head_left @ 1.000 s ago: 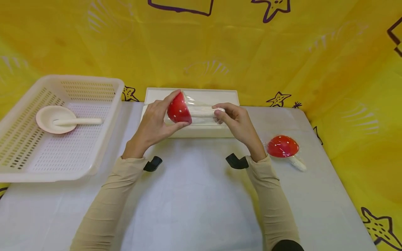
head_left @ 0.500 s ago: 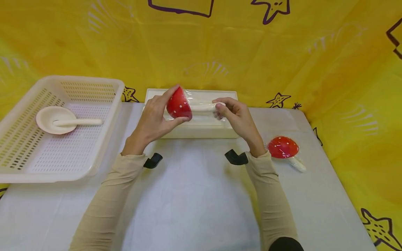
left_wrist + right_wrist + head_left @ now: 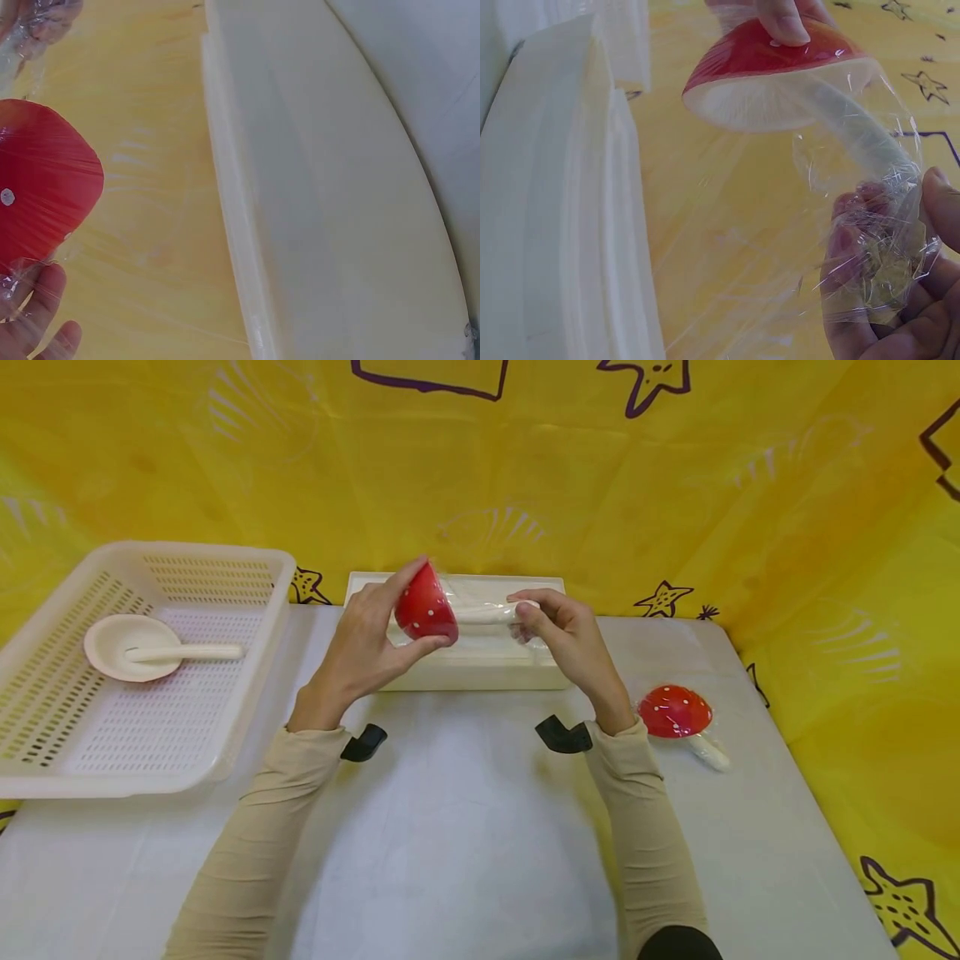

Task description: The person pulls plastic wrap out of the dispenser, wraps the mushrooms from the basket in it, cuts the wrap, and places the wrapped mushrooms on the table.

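A red mushroom ornament [image 3: 424, 610] with white dots and a white stem is held sideways above a long white box [image 3: 480, 677]. My left hand [image 3: 363, 639] grips its cap between thumb and fingers. At the stem's end, my right hand [image 3: 566, 631] pinches the stem through clear plastic film. The right wrist view shows the cap's pale hollow underside and crinkled film [image 3: 889, 277] gathered in the right palm. In the left wrist view, film creases cross the red cap [image 3: 52, 172].
On the right of the white-covered table lies another red mushroom [image 3: 677, 712] in clear film. A white perforated basket [image 3: 240, 727] stands at left, with a mushroom [image 3: 187, 652] lying underside up inside. A yellow patterned cloth [image 3: 480, 468] hangs behind.
Both hands have risen slightly with the mushroom, away from the box. The grip on cap and stem looks the same. The basket and the other mushrooms have stayed put.
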`<state>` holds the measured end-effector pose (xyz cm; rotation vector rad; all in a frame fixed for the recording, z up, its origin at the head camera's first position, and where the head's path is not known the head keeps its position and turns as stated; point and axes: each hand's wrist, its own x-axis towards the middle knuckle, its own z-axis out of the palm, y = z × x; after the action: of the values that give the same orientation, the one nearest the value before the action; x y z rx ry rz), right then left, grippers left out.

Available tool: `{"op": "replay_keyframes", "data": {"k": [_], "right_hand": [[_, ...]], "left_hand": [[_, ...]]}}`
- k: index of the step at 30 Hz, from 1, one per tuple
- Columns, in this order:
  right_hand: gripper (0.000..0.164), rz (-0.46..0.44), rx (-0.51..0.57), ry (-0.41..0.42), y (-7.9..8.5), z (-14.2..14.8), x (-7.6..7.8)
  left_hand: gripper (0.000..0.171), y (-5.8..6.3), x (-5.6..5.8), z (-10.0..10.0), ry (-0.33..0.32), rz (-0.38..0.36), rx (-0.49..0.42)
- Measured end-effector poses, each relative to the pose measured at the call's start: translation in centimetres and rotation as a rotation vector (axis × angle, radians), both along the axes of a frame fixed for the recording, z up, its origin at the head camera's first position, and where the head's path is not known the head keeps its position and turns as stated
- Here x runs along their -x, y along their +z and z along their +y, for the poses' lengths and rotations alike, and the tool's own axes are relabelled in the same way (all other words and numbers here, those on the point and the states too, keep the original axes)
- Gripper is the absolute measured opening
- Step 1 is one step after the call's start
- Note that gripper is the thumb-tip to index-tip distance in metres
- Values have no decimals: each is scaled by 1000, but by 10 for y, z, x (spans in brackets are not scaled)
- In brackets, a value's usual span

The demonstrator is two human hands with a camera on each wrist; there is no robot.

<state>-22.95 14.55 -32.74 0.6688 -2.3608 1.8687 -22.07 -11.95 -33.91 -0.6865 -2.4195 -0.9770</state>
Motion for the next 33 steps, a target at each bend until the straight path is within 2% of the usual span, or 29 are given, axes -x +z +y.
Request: {"op": "replay_keyframes", "data": {"k": [15,25,29,33], "right_hand": [[25,30,26,2,9,0,-2],[28,6,114,30,23,0,-10],[27,-16,139,34,30,2,-17],[27,-46,96,40,28,5,-23]], "left_hand": [[88,9,-3,1,-28,22,-40],[89,25,-13,2,-60,44,-84],[88,33,-21,2,-64,7,-110],[85,33,-29,0,-52,-63,-91]]}}
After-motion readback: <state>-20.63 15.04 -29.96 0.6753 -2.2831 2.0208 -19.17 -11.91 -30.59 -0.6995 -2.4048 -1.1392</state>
